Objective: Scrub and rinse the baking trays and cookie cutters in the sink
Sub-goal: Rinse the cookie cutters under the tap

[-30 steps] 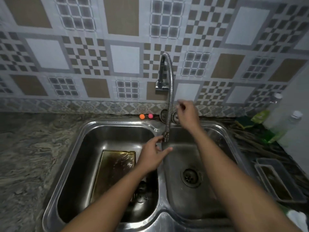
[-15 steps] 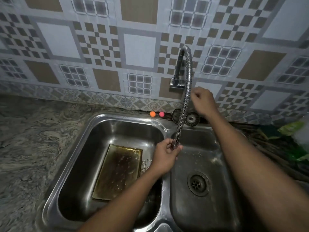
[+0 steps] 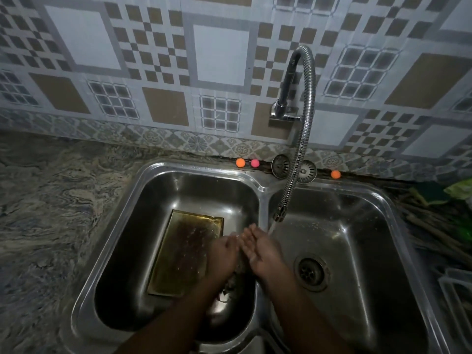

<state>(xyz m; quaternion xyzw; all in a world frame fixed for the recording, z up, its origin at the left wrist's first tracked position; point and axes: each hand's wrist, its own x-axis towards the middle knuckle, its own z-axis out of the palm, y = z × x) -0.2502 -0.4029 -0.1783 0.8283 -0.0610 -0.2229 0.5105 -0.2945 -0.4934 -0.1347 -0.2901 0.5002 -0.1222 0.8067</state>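
A gold rectangular baking tray lies flat in the left basin of the double steel sink, wet with water drops. The flexible steel tap hangs over the divider and a thin stream of water runs from its spout. My left hand and my right hand are side by side under the stream, above the tray's right edge, fingers relaxed and holding nothing. Some small metal pieces sit in the left basin below my wrists, too dark to identify.
The right basin has a drain and nothing else in it. Two strainer plugs and small orange and pink balls sit on the sink's back rim. A patterned stone counter lies left. Green items and a clear container crowd the right.
My right hand left the tap handle and my left hand let go of the spout; both came down together under the stream. Water now runs. The view moved closer to the sink.
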